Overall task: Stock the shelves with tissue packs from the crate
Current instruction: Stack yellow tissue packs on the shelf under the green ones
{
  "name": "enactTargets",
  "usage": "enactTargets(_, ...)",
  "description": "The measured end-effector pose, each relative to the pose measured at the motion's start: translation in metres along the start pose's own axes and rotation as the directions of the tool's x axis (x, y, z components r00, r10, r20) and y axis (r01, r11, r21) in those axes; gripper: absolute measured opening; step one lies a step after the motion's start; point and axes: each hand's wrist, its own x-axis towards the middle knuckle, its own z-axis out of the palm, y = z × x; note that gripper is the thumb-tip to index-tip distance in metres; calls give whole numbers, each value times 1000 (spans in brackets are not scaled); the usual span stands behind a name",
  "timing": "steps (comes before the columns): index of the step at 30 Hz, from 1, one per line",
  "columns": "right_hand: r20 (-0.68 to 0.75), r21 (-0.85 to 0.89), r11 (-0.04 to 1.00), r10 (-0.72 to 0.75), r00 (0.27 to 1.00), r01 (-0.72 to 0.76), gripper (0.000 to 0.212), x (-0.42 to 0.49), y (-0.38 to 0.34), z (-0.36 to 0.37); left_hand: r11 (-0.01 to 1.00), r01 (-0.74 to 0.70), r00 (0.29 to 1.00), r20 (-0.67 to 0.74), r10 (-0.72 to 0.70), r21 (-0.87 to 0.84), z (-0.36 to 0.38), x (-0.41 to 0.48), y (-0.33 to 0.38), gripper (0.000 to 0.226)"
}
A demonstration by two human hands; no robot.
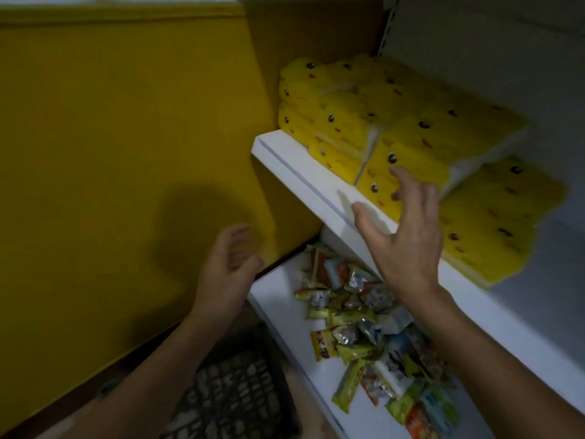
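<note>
The black crate (234, 391) is being seen nearest, its contents being lost to blur. Above it the left grip (226, 267) is being held apart and empty. The right grip (408, 229), fingers spread, is being laid against the front tissue packs (408, 160) stacked on the upper shelf (304, 172). These are being judged light, soft and slippery-wrapped, best taken by the broad flat sides.

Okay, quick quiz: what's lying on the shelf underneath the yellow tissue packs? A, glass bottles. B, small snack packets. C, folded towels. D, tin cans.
B: a heap of small colourful snack packets lies on the lower shelf, beneath the yellow tissue packs.
</note>
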Motion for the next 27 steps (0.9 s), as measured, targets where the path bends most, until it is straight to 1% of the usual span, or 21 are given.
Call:
enactTargets(4, 127, 132, 991, -41, 991, 24, 57, -34, -46, 58, 996, 84, 994, -70, -82, 25, -48, -9, -41, 38)
enactTargets(8, 292, 188, 982, -68, 954, 12, 57, -83, -81, 112, 969, 238, 964, -139, -227, 69, -99, -27, -96, 39)
enactTargets(11, 433, 222, 974, -60, 899, -42, 58, -128, -102, 153, 930, 351, 929, -170, -330, 111, -139, -47, -144, 44)
enactTargets(14, 544, 227, 971, -57, 837, -82, 60, -178, -114, 201, 888, 435, 888, -237, -394, 151, -176, -68, -200, 41)
enactTargets(17, 620, 236, 968, -85, 780, -82, 62, -237, -118, 250, 843, 522, 832, -297, -469, 132, -201, -91, -263, 36)
enactTargets(19, 721, 226, 960, -49, 692, -168, 61, -275, -119, 278, 824, 560, 799, -317, -511, 85, -204, -108, -306, 34)
enactTargets(20, 772, 206, 957, -32, 635, -202, 61, -297, -117, 291, 811, 582, 780, -321, -537, 57, -203, -117, -327, 32)
enactTargets(22, 848, 172, 957, -23, 529, -234, 58, -342, -112, 317, 800, 600, 760, -325, -563, 20, -195, -134, -367, 27)
enactTargets(24, 915, 126, 957, -10, 404, -263, 55, -387, -105, 344, 793, 608, 741, -338, -580, -28, -186, -138, -403, 25)
enactTargets(26, 965, 67, 951, 15, 261, -302, 52, -436, -103, 372, 782, 619, 717, -356, -600, -71, -179, -137, -433, 25)
enactTargets(27, 974, 51, 940, 28, 224, -338, 46, -460, -104, 387, 797, 596, 724, -364, -585, -95, -177, -134, -448, 23)
